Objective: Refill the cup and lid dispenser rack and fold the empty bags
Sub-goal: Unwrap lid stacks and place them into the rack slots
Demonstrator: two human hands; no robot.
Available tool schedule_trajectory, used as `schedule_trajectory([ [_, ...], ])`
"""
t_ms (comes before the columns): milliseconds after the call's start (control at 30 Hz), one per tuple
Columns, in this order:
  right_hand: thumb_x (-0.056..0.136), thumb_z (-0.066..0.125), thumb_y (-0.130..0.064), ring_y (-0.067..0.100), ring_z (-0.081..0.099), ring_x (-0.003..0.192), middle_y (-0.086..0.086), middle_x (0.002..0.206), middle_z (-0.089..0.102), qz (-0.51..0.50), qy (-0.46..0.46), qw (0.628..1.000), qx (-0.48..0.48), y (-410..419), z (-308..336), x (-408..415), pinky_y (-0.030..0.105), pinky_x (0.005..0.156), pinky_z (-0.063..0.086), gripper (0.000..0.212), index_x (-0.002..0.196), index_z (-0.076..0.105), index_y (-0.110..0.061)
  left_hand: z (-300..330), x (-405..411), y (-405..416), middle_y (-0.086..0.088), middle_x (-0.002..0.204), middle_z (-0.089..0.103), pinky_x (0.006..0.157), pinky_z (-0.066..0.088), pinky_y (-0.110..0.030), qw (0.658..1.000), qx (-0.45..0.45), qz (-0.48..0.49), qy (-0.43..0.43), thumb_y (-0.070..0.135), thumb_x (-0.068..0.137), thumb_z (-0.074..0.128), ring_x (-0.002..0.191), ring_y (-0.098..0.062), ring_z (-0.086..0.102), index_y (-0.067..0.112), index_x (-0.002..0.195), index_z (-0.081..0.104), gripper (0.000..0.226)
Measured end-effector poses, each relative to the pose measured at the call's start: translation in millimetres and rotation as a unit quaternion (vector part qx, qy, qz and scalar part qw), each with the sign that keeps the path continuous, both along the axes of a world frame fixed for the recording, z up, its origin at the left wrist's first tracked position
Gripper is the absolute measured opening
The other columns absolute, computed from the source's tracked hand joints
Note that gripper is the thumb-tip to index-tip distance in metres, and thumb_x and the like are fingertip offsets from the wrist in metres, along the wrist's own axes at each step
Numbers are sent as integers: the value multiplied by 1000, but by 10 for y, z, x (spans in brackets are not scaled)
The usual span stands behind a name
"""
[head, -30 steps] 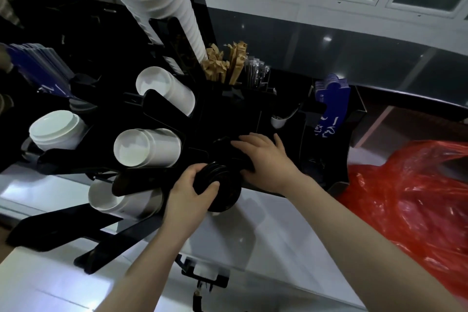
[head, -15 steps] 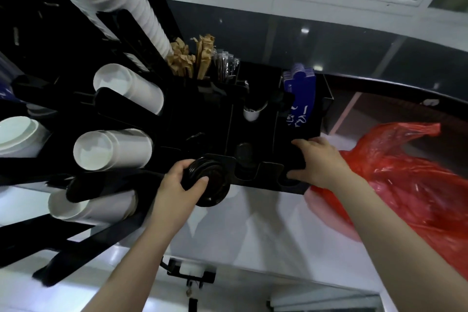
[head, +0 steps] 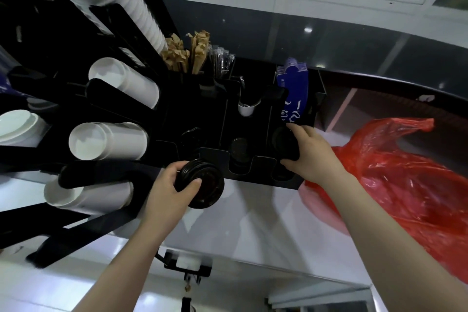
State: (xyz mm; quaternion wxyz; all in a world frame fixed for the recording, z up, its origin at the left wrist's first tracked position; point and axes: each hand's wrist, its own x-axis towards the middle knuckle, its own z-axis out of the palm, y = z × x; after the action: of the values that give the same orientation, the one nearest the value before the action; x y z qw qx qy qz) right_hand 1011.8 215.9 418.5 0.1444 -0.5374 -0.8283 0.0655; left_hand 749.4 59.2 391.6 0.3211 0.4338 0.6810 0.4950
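Change: right hand point(head: 307, 153) has travelled from the middle of the rack to its right end, where it now grips the corner; the left hand has kept its hold on the lids throughout.
Left hand: left hand point(head: 168, 186) is clamped on a stack of black lids point(head: 202, 183), thumb across the top face, fingers wrapped round the far edge, wrist bent upward from a forearm rising out of the near left.
Lid position: stack hangs just in front of the leftmost lid slot point(head: 188, 144), likely lined up for loading there.
Right hand: fingers curl over the rim of the black dispenser rack point(head: 255, 167) at the right lid slot, thumb beneath the front edge, probably bracing the rack against the push.
Cups: white cup stacks point(head: 109, 140) already fill the tubes on the left.
Bag: red plastic bag point(head: 405, 172) lies crumpled on the counter to the right, not yet folded.
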Motion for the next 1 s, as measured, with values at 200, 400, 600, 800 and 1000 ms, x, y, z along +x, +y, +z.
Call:
schedule_trajectory([
  [200, 70, 82, -29, 11, 43, 117, 3, 132, 44, 24, 213, 977, -7, -515, -41, -148, 2, 95, 23, 90, 146, 34, -26, -41, 154, 15, 7, 85, 72, 76, 53, -30, 996, -13, 24, -84, 18, 83, 71, 83, -9, 69, 27, 101, 55, 25],
  [400, 75, 79, -36, 2, 39, 115, -5, 134, 33, 145, 200, 960, -134, -969, -313, -385, -5, 90, 23, 98, 149, 15, -44, -43, 417, -51, 9, 86, 73, 62, 55, -23, 987, -5, -9, -161, 30, 86, 64, 83, -12, 71, 24, 105, 52, 23],
  [600, 71, 81, -35, 3, 39, 116, -6, 135, 30, 197, 219, 941, -166, -1063, -412, -456, 3, 92, 31, 97, 143, 19, -52, -41, 613, -225, 2, 84, 73, 60, 52, -15, 994, -29, -2, -110, 21, 87, 66, 79, -2, 69, 26, 104, 50, 24],
  [800, 64, 86, -30, 6, 42, 114, -10, 133, 30, 205, 239, 939, -136, -1270, -434, -623, 10, 91, 36, 93, 132, 26, -50, 6, 644, -444, 3, 89, 68, 59, 48, -11, 996, -28, 46, -77, 12, 82, 73, 79, -1, 67, 30, 100, 48, 36],
  [1000, 63, 84, -42, -8, 34, 124, -23, 134, 35, 258, 243, 926, -131, -1545, -189, -796, 8, 97, 33, 88, 134, 32, -40, 172, 430, -817, 4, 82, 70, 57, 44, -6, 999, 13, 26, -39, 19, 82, 71, 75, 1, 66, 33, 98, 47, 32],
])
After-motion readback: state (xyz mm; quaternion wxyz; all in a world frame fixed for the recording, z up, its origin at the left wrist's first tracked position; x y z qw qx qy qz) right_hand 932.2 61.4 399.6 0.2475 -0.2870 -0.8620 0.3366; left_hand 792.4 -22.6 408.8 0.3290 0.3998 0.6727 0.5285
